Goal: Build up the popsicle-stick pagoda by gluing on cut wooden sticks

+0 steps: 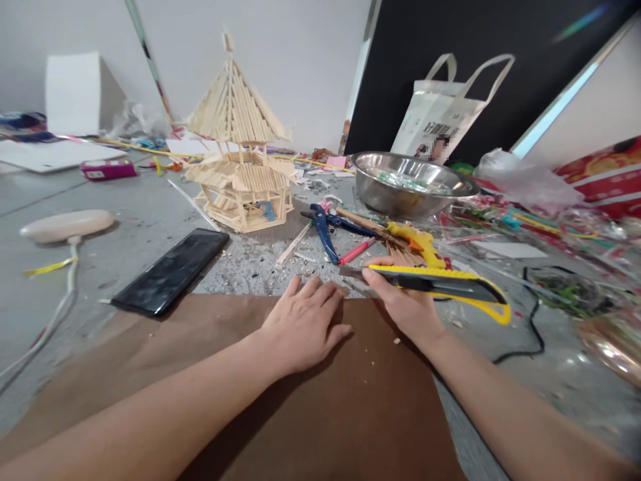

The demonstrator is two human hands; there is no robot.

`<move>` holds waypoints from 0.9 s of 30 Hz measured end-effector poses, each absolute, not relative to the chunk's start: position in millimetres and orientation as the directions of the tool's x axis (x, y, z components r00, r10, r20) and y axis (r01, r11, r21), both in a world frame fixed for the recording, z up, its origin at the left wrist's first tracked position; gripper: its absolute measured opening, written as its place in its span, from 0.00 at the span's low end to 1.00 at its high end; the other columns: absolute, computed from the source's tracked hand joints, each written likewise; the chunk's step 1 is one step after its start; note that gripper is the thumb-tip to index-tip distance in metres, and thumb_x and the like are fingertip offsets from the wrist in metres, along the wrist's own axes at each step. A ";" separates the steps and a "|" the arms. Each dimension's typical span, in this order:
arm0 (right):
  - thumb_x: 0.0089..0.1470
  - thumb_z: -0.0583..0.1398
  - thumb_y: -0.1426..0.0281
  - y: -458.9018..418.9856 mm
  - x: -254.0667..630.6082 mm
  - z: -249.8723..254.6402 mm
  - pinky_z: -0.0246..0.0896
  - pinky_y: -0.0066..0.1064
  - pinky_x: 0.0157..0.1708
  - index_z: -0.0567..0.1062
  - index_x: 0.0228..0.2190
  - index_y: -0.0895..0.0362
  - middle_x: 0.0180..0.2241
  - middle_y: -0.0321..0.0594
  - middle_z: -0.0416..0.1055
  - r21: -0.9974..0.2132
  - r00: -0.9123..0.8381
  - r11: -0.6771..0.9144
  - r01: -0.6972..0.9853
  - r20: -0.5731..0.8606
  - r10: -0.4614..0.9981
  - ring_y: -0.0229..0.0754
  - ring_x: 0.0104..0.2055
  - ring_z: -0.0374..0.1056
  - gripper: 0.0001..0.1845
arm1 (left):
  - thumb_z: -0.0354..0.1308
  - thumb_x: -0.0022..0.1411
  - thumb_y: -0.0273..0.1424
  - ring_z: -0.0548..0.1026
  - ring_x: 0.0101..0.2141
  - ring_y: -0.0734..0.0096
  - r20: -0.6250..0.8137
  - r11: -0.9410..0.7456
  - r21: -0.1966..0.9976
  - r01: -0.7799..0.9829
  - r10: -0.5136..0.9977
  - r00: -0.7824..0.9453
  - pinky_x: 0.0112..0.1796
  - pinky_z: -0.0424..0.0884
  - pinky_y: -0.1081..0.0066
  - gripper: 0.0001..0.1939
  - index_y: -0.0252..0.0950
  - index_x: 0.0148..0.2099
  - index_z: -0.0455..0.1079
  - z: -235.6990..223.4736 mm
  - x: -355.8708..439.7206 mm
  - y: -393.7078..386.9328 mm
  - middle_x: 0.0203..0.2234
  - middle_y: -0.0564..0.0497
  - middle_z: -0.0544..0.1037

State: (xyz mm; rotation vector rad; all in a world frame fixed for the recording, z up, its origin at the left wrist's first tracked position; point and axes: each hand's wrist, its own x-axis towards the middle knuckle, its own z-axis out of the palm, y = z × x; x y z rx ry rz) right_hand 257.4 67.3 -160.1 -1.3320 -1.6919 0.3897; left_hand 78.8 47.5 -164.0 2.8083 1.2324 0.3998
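Note:
My left hand (305, 324) lies flat, fingers stretched out, on the far edge of a brown board (280, 414). My right hand (405, 300) grips a yellow and black utility knife (441, 284), its blade pointing left just beyond my left fingertips. Something small under my left fingers is hidden. A wooden stick pagoda model (240, 153) stands farther back on the grey surface.
A black phone (173, 270) lies left of the board. Blue pliers (323, 230), a yellow glue gun (415, 240) and a pink pen (356, 251) sit beyond my hands. A steel bowl (408, 184), a white bag (445, 113) and plastic clutter fill the right.

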 end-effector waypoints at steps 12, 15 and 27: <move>0.49 0.53 0.66 65.2 255.3 -166.2 0.59 0.34 0.43 0.70 0.29 0.54 0.31 0.35 0.71 -0.711 -0.029 0.332 0.620 0.402 0.915 0.40 0.37 0.66 0.08 | 0.37 0.60 0.46 0.59 0.49 0.57 0.195 -0.682 0.144 0.717 0.730 0.655 0.47 0.52 0.55 0.26 0.35 0.52 0.59 -163.2 79.3 48.5 0.46 0.45 0.67; 0.49 0.52 0.66 64.9 255.0 -165.7 0.60 0.33 0.42 0.69 0.29 0.53 0.31 0.35 0.71 -0.701 -0.047 0.339 0.627 0.400 0.915 0.39 0.36 0.66 0.07 | 0.37 0.60 0.46 0.60 0.48 0.57 0.191 -0.677 0.147 0.721 0.735 0.650 0.47 0.52 0.55 0.26 0.36 0.52 0.59 -163.2 78.9 48.7 0.46 0.45 0.68; 0.49 0.52 0.68 63.8 255.1 -166.1 0.60 0.31 0.41 0.69 0.30 0.53 0.31 0.33 0.71 -0.699 -0.065 0.345 0.627 0.394 0.917 0.38 0.36 0.66 0.07 | 0.37 0.60 0.46 0.59 0.49 0.57 0.200 -0.675 0.152 0.722 0.736 0.646 0.47 0.52 0.56 0.25 0.36 0.51 0.60 -164.6 79.0 48.9 0.47 0.45 0.67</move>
